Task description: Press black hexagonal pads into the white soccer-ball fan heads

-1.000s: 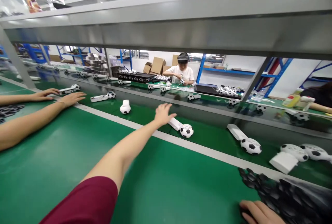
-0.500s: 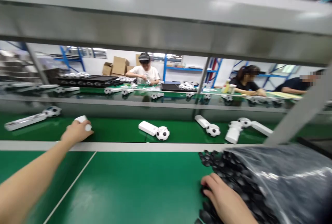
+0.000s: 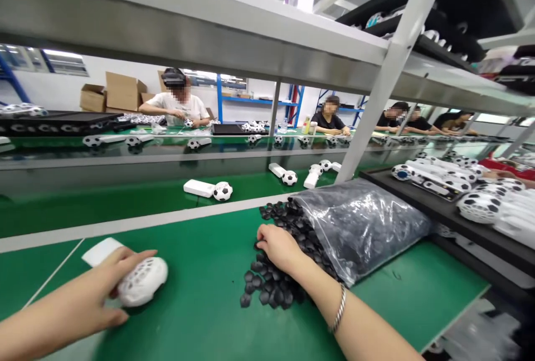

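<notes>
My left hand (image 3: 106,280) grips a white handheld device with a ball-shaped, perforated head (image 3: 143,282) and a flat white handle (image 3: 102,250), low over the green table. The ball's openings carry no black patches on the side I see. My right hand (image 3: 279,247) rests on a heap of small black angular pieces (image 3: 278,288), its fingers curled and pinched at the heap's left side. A dark piece shows at the fingertips, partly hidden. The heap spills from an open clear plastic bag (image 3: 363,227).
Finished-looking football-headed devices (image 3: 223,191) lie on the green conveyor (image 3: 137,202) beyond a pale rail (image 3: 125,219). At right, a black tray (image 3: 434,196) holds several more. A slanted metal post (image 3: 376,88) and an overhead shelf (image 3: 188,21) frame the station. Several people sit across the line.
My left hand has brought the white device from the conveyor back over the rail to the table. My right hand stays at the black pieces. The view has turned right.
</notes>
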A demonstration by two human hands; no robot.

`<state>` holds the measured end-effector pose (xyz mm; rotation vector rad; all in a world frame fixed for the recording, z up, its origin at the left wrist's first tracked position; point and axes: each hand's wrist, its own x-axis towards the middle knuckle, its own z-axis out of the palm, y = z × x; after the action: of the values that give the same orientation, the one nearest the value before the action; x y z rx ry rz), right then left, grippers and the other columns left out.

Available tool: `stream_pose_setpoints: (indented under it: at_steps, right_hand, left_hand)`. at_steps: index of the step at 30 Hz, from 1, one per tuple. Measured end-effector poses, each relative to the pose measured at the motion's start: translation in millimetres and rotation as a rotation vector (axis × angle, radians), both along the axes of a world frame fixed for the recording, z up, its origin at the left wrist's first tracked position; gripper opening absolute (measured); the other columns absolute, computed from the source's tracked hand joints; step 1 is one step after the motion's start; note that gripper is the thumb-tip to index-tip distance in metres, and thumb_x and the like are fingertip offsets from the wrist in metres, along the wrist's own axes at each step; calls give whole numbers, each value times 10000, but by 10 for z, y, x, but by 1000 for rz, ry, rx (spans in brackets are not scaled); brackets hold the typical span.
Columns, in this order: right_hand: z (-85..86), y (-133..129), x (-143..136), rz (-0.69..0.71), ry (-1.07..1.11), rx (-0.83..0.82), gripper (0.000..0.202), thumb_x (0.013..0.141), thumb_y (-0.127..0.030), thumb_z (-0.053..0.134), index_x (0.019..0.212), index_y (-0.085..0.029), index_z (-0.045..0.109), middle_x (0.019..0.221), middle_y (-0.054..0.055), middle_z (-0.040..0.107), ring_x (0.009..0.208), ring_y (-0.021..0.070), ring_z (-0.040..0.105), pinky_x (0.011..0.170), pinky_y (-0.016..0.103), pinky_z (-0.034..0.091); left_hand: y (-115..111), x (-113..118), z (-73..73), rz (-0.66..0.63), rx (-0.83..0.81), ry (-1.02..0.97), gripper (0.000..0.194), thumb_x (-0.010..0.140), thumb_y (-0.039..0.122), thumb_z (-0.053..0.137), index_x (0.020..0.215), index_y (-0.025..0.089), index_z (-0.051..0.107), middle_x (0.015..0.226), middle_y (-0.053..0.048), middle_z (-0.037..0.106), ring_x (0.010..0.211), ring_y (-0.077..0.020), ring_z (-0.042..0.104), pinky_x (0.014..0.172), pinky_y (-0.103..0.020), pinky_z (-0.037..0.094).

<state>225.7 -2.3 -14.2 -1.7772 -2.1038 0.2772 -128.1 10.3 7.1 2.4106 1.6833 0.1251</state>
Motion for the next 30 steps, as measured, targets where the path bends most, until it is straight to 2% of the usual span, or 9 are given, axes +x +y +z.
stream_pose_setpoints:
  at_steps: [2,5,7,11,14,17,20,25,30]
  right_hand:
    - [-48,29,8,41,38,30,162,759,-151,544,909,-202,578,919,48,609,845,169,573,725,259,403]
    - [-79,48,4,91,108,88,231,786,-117,489,996,-196,545,967,52,595,878,149,559,772,257,405]
    - [-65,32,-18,116,147,120,205,800,-134,472,989,-192,525,921,39,593,855,143,550,770,262,411]
    - [9,-55,-99,221,229,225,90,808,-166,469,872,-184,530,848,28,562,815,141,520,751,266,414]
    - [71,-133,-165,315,318,324,92,818,-161,453,852,-181,536,826,34,542,818,146,506,752,273,416]
    - [132,-201,-220,367,362,346,109,832,-174,442,878,-183,540,831,38,536,822,149,506,765,282,420]
    - [181,-260,-259,431,360,332,123,846,-183,435,894,-188,548,848,41,536,837,148,507,778,280,420]
    - [171,-333,-312,564,236,267,196,866,-181,409,974,-222,567,896,46,531,849,144,511,757,270,426]
    - [101,-368,-388,595,95,260,179,867,-194,424,963,-219,572,923,53,587,886,170,519,768,307,394]
  left_hand:
    - [-192,372,120,-96,-85,-7,607,594,306,566,1189,367,457,1076,10,532,930,-229,543,761,-290,442]
    - [-268,847,236,-217,28,-6,596,526,497,642,1070,267,571,1055,-57,545,991,-300,497,783,-336,421]
    - [-232,1077,215,-247,22,-93,636,527,584,623,1059,242,558,1073,-63,555,980,-285,511,791,-325,416]
    - [-177,1343,65,-178,-6,-156,614,627,667,498,1082,255,475,938,-45,613,827,-257,577,642,-304,423]
    - [-209,1440,1,-117,62,-103,612,636,713,441,1017,236,469,887,-70,613,812,-281,581,606,-313,409]
    - [-247,1471,-15,-65,94,-78,627,642,732,406,1000,219,457,893,-95,605,817,-302,579,610,-337,413]
    - [-250,1438,-29,-103,70,-114,602,646,672,480,1046,222,449,956,-91,596,874,-297,570,662,-345,424]
    - [-211,1348,-78,-191,52,-233,603,677,500,570,1194,254,378,1082,-61,565,963,-259,548,764,-327,427]
    - [-198,1349,-101,-162,34,-257,712,631,583,585,1227,256,372,1116,-70,545,971,-271,545,774,-336,431]
